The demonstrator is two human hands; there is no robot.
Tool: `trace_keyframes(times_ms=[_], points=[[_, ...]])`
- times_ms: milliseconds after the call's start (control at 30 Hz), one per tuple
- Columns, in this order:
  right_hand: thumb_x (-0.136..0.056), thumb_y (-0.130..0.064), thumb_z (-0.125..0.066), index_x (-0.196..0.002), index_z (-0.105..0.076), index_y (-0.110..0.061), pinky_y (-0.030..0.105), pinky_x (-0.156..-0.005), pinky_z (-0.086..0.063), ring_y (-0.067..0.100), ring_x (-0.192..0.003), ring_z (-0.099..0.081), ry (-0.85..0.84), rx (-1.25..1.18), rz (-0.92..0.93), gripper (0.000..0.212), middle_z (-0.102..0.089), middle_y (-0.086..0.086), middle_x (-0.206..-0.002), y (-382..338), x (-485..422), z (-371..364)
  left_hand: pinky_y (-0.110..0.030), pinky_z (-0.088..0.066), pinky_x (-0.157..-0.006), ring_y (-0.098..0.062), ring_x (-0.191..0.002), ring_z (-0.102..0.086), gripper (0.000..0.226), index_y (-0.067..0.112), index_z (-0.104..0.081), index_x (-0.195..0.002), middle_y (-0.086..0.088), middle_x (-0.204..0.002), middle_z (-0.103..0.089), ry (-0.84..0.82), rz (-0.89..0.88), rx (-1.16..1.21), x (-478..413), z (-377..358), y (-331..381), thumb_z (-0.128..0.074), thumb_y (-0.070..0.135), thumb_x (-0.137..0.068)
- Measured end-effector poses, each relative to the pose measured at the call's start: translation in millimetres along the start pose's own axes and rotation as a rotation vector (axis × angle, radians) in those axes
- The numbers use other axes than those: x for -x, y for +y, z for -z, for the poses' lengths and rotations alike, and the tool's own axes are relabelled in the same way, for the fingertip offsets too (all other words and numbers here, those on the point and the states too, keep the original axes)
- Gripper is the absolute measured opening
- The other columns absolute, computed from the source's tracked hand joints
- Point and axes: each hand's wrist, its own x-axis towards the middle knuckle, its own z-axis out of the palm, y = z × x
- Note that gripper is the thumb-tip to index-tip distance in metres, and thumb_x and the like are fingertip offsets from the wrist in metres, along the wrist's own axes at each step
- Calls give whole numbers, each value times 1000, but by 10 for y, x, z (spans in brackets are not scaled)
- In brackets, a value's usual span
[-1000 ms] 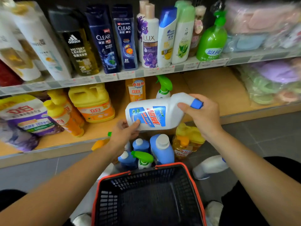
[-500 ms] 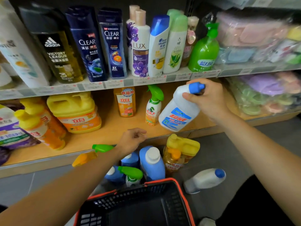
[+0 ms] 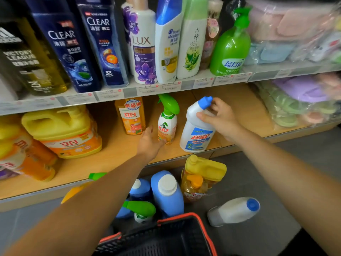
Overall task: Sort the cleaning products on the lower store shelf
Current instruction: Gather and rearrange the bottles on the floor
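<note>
The white bottle (image 3: 195, 130) with the blue cap stands slightly tilted at the front edge of the lower shelf (image 3: 114, 150), just at 3 o'clock of the green-trigger spray bottle (image 3: 167, 126). I cannot tell whether its base bears on the boards. The right hand (image 3: 219, 120) has its grip wrapped round the bottle's sloped shoulder below the cap, thumb across the front, fingers behind. The left hand (image 3: 150, 143) reaches from 7 o'clock with its grip spread and holding nothing, thumb at the spray bottle's foot, touching or just beside it.

The white bottle looks like stiff moulded plastic. It is probably full, so fairly heavy with the weight low, and its smooth skin is likely slippery. The narrow shoulder is the sound place to hold; the cap alone would be risky. A second bottle of the same kind (image 3: 233, 211) lies on its side on the floor at 5 o'clock, apart from the blue bottles (image 3: 167, 193) beside the basket (image 3: 166, 241). It will probably roll, so it is best taken round the body.
</note>
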Motion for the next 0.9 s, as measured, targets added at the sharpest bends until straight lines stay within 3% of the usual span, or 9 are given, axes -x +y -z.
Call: trace_keyframes(times_ms=[100, 233, 367, 500, 600, 700, 767, 833, 900], points=[[-73, -19, -89, -131, -50, -27, 21, -76, -58, 6, -108, -64, 105, -32, -131, 71, -63, -15, -118, 358, 248, -76, -49, -40, -116, -27, -147, -37, 87, 19, -20, -160, -3, -164, -30, -42, -6, 56, -102, -26, -25, -73, 26, -92], [-74, -15, -88, -125, -56, -22, 45, -88, -61, 15, -110, -68, 175, -61, -264, 61, -69, -5, -119, 717, 383, -243, -17, -40, -102, -14, -137, -44, 74, 21, -31, -155, 4, -151, -47, -120, -112, 163, -196, -51, -26, -70, 11, -93], [-79, -19, -84, -118, -59, -27, 35, -81, -63, 7, -100, -69, 260, -27, -220, 46, -70, -14, -110, 815, 282, -270, -31, -47, -104, -18, -130, -52, 67, 19, -41, -148, 1, -141, -56, -81, -140, 164, -275, -128, -48, -74, 10, -90], [-83, -21, -82, -113, -63, -23, 32, -77, -63, 5, -97, -71, 296, -13, -185, 36, -72, -11, -109, 891, 34, -249, -23, -46, -80, -9, -105, -54, 89, 15, -41, -150, 2, -132, -52, 100, -125, 59, -332, -303, -37, -88, 34, -76], [-84, -14, -81, -128, -60, -20, 36, -80, -62, 11, -103, -69, 352, 5, -213, 49, -69, -6, -118, 973, -128, -228, -22, -44, -69, -3, -81, -50, 78, 13, -57, -133, -5, -123, -53, 211, -125, -17, -346, -479, 24, -90, 44, -69], [-83, -16, -82, -147, -46, -20, 45, -85, -62, 18, -110, -66, 379, -39, -343, 74, -63, 1, -131, 1144, -150, -289, -31, -54, -84, -15, -100, -59, 75, 14, -57, -134, -8, -127, -53, 216, -134, 14, -328, -541, 0, -90, 39, -72], [-80, -17, -84, -148, -44, -23, 39, -74, -64, 21, -102, -70, 406, -260, -462, 79, -64, 4, -127, 1233, -140, -399, -23, -51, -83, -20, -112, -60, 75, 13, -54, -139, -8, -133, -57, 178, -150, 70, -337, -548, -55, -89, 31, -75], [-78, -16, -86, -139, -51, -23, 32, -63, -62, 21, -91, -74, 456, -505, -531, 71, -70, 3, -114, 1258, -157, -508, -14, -47, -79, -15, -111, -61, 74, 14, -53, -140, -5, -134, -62, 166, -145, 98, -350, -575, -83, -88, 27, -77], [-77, -17, -87, -110, -60, -27, 28, -60, -59, 19, -89, -75, 490, -571, -527, 43, -73, 0, -105, 1278, -224, -556, -17, -50, -82, -10, -109, -60, 73, 15, -52, -139, -2, -132, -64, 190, -119, 131, -377, -614, -61, -88, 27, -76]])
